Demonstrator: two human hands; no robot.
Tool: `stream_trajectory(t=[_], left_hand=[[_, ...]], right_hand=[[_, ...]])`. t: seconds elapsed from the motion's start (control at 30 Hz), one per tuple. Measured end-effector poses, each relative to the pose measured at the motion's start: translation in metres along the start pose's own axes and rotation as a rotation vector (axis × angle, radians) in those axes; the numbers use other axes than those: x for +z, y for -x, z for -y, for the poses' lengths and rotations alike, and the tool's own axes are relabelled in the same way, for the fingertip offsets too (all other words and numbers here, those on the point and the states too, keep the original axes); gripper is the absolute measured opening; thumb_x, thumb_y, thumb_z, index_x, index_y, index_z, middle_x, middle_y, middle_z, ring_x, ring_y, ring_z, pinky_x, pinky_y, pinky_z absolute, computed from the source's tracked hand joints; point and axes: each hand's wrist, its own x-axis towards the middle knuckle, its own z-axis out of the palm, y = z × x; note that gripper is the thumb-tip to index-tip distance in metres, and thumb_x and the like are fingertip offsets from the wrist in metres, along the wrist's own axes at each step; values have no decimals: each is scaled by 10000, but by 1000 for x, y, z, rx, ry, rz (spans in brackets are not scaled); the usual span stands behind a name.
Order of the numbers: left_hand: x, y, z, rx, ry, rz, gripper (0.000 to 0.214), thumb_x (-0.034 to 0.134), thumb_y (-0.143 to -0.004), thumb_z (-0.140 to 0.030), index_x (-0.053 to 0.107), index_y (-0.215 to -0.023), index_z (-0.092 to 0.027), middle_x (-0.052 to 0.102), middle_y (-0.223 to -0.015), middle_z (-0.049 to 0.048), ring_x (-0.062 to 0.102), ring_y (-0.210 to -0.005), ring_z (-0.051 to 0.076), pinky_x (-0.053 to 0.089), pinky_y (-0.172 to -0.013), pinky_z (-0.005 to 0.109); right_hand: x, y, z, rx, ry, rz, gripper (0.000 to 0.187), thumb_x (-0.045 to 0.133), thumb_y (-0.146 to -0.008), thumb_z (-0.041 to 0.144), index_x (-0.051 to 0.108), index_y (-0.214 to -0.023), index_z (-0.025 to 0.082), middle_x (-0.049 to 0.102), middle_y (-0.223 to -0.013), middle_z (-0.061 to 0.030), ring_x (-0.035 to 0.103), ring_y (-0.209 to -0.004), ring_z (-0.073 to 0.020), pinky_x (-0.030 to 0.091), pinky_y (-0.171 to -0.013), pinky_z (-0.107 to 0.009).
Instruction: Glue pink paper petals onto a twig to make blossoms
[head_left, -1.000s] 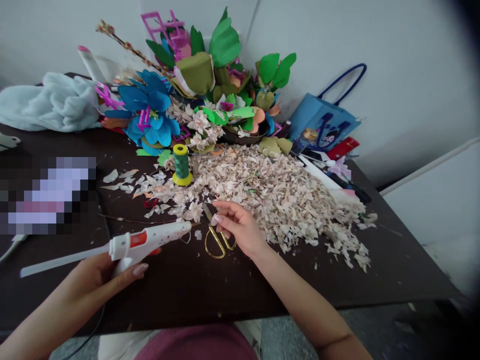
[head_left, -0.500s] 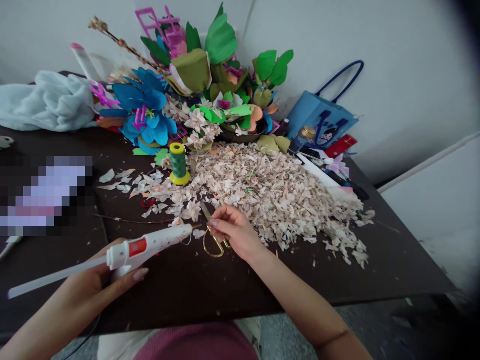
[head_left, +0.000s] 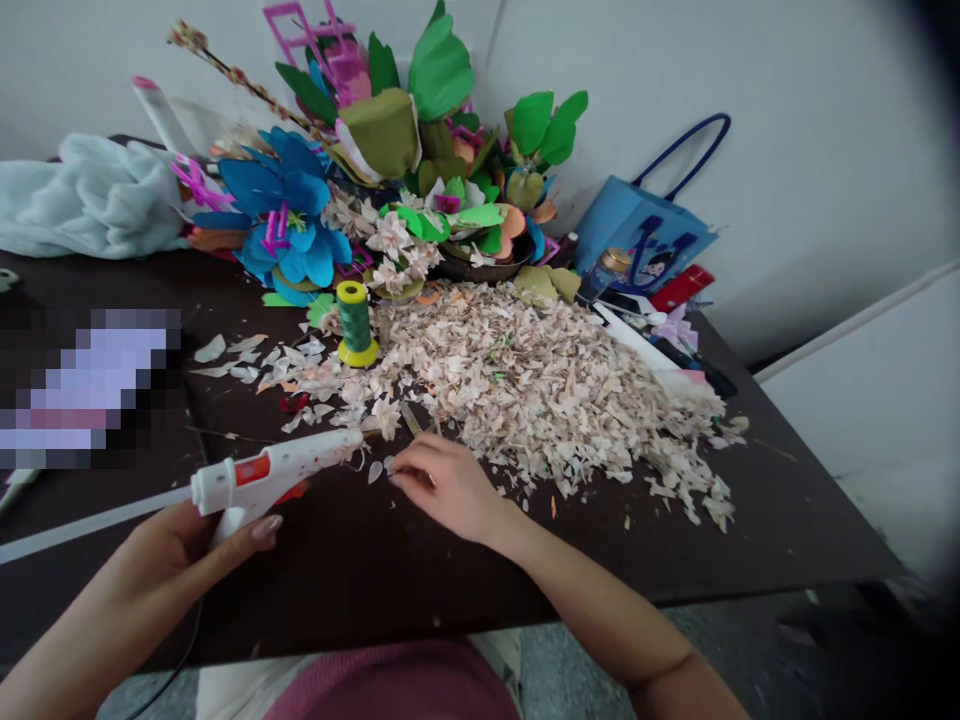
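Note:
My left hand [head_left: 161,560] is wrapped round the handle of a white hot glue gun [head_left: 289,468] with an orange-red window. Its nozzle points right, and a long clear glue stick [head_left: 97,525] sticks out of its back. Close to the nozzle, my right hand [head_left: 442,490] is closed in a pinch, palm down, with a small pale petal [head_left: 388,464] at its fingertips. Another pale petal [head_left: 375,471] lies just left of them. Scissors lie under my right hand; only a blade [head_left: 410,419] shows, the gold handles being hidden.
A broad heap of cream petals [head_left: 540,390] covers the table's middle. A green thread spool [head_left: 355,325] stands behind the glue gun. Colourful felt flowers [head_left: 296,225], a blue bag [head_left: 637,235] and a glass jar [head_left: 606,275] stand at the back. A blurred-out screen [head_left: 97,390] lies left.
My right hand has moved left and down from the scissors' handles to the small petals, and now covers the handles. The glue gun has shifted slightly left and up in my left hand.

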Motion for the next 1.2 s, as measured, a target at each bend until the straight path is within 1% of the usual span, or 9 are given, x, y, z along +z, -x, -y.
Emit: stream_trajectory(t=[0.13, 0.3, 0.53, 0.63, 0.73, 0.83, 0.97, 1.1, 1.2], left_hand=[[1, -1, 0, -25, -17, -25, 563, 737, -510, -605, 695, -935, -239, 751, -836, 49, 664, -869, 310, 548, -828, 418], [2, 0, -4, -42, 45, -43, 654, 753, -500, -610, 659, -1029, -237, 736, -796, 25, 664, -889, 290, 559, -804, 376], [3, 1, -9, -52, 100, -39, 657, 783, -463, -579, 655, -1011, -239, 717, -717, 12, 663, -897, 300, 549, -830, 387], [2, 1, -8, -49, 89, -35, 577, 777, -481, -570, 665, -934, -230, 730, -766, 28, 660, -907, 308, 540, -843, 407], [1, 2, -5, -26, 67, -9, 462, 759, -522, -557, 669, -831, -226, 740, -807, 39, 643, -975, 309, 494, -940, 429], [0, 3, -3, -17, 55, -25, 475, 744, -530, -570, 671, -843, -220, 745, -828, 39, 654, -957, 304, 510, -926, 442], [1, 7, -1, 9, 72, -11, 580, 745, -528, -560, 666, -984, -209, 752, -897, 43, 672, -945, 293, 575, -817, 404], [5, 6, 1, 76, 48, 16, 595, 721, -547, -570, 680, -1015, -204, 763, -883, 51, 697, -852, 281, 598, -740, 382], [7, 5, 4, 173, -47, 44, 534, 691, -596, -568, 708, -990, -208, 761, -815, 46, 702, -777, 271, 606, -662, 358]], right_hand=[[15, -2, 9, -67, 304, 87, 169, 518, -915, 277, 637, -975, 174, 619, -976, -78, 583, -922, -183, 492, -775, -300], [22, -6, 17, -86, 553, 139, 158, 518, -894, 275, 610, -927, 151, 591, -966, -95, 560, -919, -228, 508, -663, -314], [25, -14, 26, -71, 670, 160, 138, 488, -903, 227, 594, -920, 139, 579, -960, -111, 555, -884, -250, 510, -578, -332], [27, -15, 26, -71, 718, 173, 123, 473, -890, 135, 594, -911, 137, 590, -949, -119, 557, -866, -239, 505, -590, -323], [28, -13, 22, -88, 687, 158, 138, 465, -881, 111, 600, -892, 141, 601, -924, -112, 558, -859, -231, 488, -594, -312], [24, -9, 14, -52, 438, 53, 132, 481, -872, 141, 610, -846, 157, 612, -891, -82, 565, -822, -193, 474, -641, -297], [9, -8, 5, 199, -238, -124, 72, 559, -804, 148, 608, -756, 172, 597, -744, -5, 523, -639, -100, 430, -609, -242], [-5, -14, 2, 532, -958, -199, 87, 622, -761, 253, 585, -732, 179, 418, -521, 76, 343, -444, -54, 212, -397, -185], [-6, -16, 3, 598, -1266, -193, 105, 653, -715, 247, 573, -714, 179, 389, -506, 82, 294, -409, -40, 95, -373, -191]])
